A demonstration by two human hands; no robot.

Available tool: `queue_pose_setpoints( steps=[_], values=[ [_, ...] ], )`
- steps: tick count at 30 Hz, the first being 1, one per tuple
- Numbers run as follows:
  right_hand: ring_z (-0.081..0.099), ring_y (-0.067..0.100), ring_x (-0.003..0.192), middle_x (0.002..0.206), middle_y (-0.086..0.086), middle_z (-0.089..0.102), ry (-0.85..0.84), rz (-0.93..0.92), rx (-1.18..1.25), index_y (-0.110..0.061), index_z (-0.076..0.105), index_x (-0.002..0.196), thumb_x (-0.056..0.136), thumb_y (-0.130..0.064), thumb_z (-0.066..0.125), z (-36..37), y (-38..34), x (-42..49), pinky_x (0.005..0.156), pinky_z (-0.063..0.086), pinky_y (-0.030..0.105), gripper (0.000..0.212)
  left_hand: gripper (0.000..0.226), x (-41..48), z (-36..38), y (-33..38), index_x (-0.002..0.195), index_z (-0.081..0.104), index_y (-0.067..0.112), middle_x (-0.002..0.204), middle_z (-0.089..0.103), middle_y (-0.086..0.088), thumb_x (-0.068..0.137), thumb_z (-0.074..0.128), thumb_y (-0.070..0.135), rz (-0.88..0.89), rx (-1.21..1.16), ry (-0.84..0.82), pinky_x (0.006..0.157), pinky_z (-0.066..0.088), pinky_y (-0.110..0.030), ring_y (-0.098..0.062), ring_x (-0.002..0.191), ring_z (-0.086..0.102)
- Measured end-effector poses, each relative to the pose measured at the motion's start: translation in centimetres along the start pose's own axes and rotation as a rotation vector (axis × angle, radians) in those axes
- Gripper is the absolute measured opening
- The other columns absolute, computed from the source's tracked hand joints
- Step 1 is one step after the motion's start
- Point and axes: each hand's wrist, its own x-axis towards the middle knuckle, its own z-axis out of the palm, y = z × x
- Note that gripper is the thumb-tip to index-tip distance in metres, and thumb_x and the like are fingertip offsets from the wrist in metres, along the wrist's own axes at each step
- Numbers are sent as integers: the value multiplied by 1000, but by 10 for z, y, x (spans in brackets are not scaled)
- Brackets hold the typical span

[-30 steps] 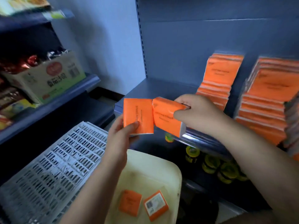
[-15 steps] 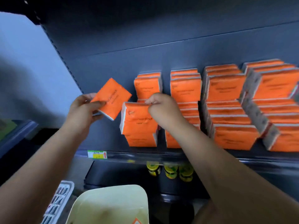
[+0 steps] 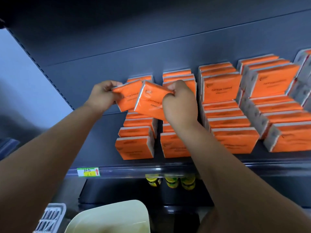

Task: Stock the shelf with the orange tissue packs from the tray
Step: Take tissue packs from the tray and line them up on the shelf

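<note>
My left hand (image 3: 102, 95) grips one orange tissue pack (image 3: 128, 98) by its left end, above the leftmost stack on the dark shelf (image 3: 94, 142). My right hand (image 3: 180, 101) pinches a second orange tissue pack (image 3: 149, 102) at its right end; this pack overlaps the first and is tilted. Both packs hang over the two left rows of stacked orange packs (image 3: 135, 142). The pale tray (image 3: 109, 216) shows at the bottom edge, its contents out of sight.
More rows of orange packs (image 3: 235, 125) fill the shelf to the right. A price tag (image 3: 88, 172) sits on the shelf's front rail. Yellow-lidded jars (image 3: 171, 181) stand on the shelf below. A white slatted crate (image 3: 50, 217) lies at bottom left.
Both hands came together over the left stacks. The left pack moved right and the right pack rose and tilted, so the two packs now overlap. The view moved closer to the shelf.
</note>
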Motion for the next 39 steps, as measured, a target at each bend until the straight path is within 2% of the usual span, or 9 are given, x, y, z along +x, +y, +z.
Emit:
queue_pose_setpoints(
  steps=[3, 5, 7, 11, 15, 18, 25, 35, 39],
  values=[
    [61, 24, 86, 97, 2, 67, 17, 16, -27, -18, 63, 102, 84, -12, 50, -6, 3, 4, 67, 44, 32, 23, 45, 11, 2, -6, 101, 72, 23, 97, 70, 0, 85, 64, -18, 78, 79, 15, 87, 58, -35, -16, 90, 66],
    [61, 22, 88, 98, -1, 67, 16, 60, -11, -20, 63, 102, 85, -14, 49, -10, 5, 6, 68, 42, 32, 23, 41, 14, 4, -11, 108, 73, 21, 106, 68, 1, 85, 65, -12, 183, 260, 47, 94, 51, -20, -13, 96, 63],
    [61, 20, 83, 93, -3, 67, 12, 118, 14, -21, 62, 102, 87, -13, 48, -11, 7, 6, 66, 42, 30, 22, 40, 13, 7, -16, 114, 76, 17, 113, 65, 1, 84, 66, -8, 295, 459, 96, 91, 38, -3, -11, 101, 58],
    [63, 19, 75, 84, -1, 66, 53, 161, 79, -19, 62, 92, 84, -14, 47, -9, 13, 6, 63, 44, 30, 18, 36, 11, 14, -23, 118, 74, 17, 124, 65, -1, 87, 72, 0, 268, 501, 68, 91, 38, -7, -12, 108, 58],
    [62, 26, 86, 95, 3, 64, 151, 31, 0, -14, 59, 97, 76, -18, 40, -10, 11, 8, 73, 52, 37, 28, 35, 10, 21, -24, 120, 72, 14, 126, 62, -3, 88, 72, 0, 268, 512, 106, 82, 32, 5, -12, 108, 56],
    [61, 28, 86, 96, 5, 63, 174, -7, -24, -11, 57, 97, 74, -17, 39, -13, 9, 9, 71, 53, 40, 30, 34, 8, 24, -25, 117, 70, 12, 127, 59, -6, 87, 69, -3, 341, 520, 142, 88, 36, -4, -11, 108, 56],
    [63, 25, 86, 95, 3, 64, 173, 33, -26, -15, 56, 99, 77, -18, 42, -18, 11, 6, 70, 56, 43, 27, 33, 3, 33, -29, 114, 69, 10, 120, 54, 2, 86, 65, -8, 422, 486, 154, 91, 37, -3, -5, 104, 54],
    [61, 24, 87, 100, 1, 62, 119, 12, -60, -13, 59, 103, 84, -11, 48, -10, 20, 3, 69, 48, 34, 22, 36, -6, 34, -30, 123, 63, 11, 129, 55, -6, 89, 65, 0, 448, 583, 135, 97, 48, -33, -22, 112, 59],
    [57, 19, 98, 112, 0, 60, 46, -31, -47, -12, 61, 117, 88, -8, 55, -4, 20, 0, 76, 45, 31, 29, 30, -17, 35, -33, 122, 64, 13, 127, 58, -7, 93, 68, 9, 436, 559, 221, 105, 33, -19, -27, 122, 52]
  ],
)
